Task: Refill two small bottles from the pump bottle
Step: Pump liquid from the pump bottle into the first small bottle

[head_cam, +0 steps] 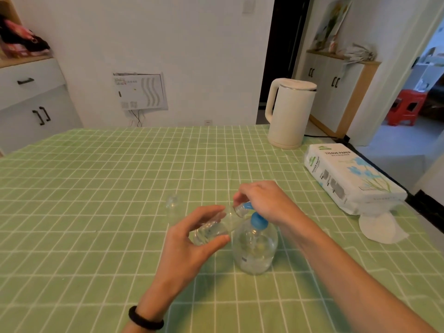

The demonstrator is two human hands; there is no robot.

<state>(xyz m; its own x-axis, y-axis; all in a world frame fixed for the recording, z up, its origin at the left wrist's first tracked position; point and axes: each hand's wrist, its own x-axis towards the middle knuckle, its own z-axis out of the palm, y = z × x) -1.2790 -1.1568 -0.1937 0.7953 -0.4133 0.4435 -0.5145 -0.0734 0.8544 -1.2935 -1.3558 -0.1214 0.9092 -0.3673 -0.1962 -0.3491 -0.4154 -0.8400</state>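
In the head view, a green tablecloth (96, 188) with a grid of thin white lines covered the table, its fabric lying in soft ripples. Near the middle stood the pump bottle (254, 248), a squat, rounded body of clear plastic with a smooth blue collar and pump head on top. The right hand (262, 200) lay over that top, fingers curled down round the blue spout, clamped on it.

The left hand (192, 241) held a small bottle (211, 228), a clear, slim cylinder. It was tilted almost on its side, pinched between the thumb below and the curled fingers above. Its narrow neck pointed up to the right and met the tip of the spout just under the right fingers. A black elastic band (145, 319) circled the left wrist.

A second small bottle (173, 203), equally transparent and hard to make out, stood upright on the cloth just beyond the left hand, apart from it.

At the far right edge sat a cream kettle (290, 111), tall and matt, with a looped handle. Nearer lay a rectangular tissue pack (348, 179) in glossy white wrap printed with blue flowers, and a loose, crumpled white tissue (379, 227) spilled out at its near end.
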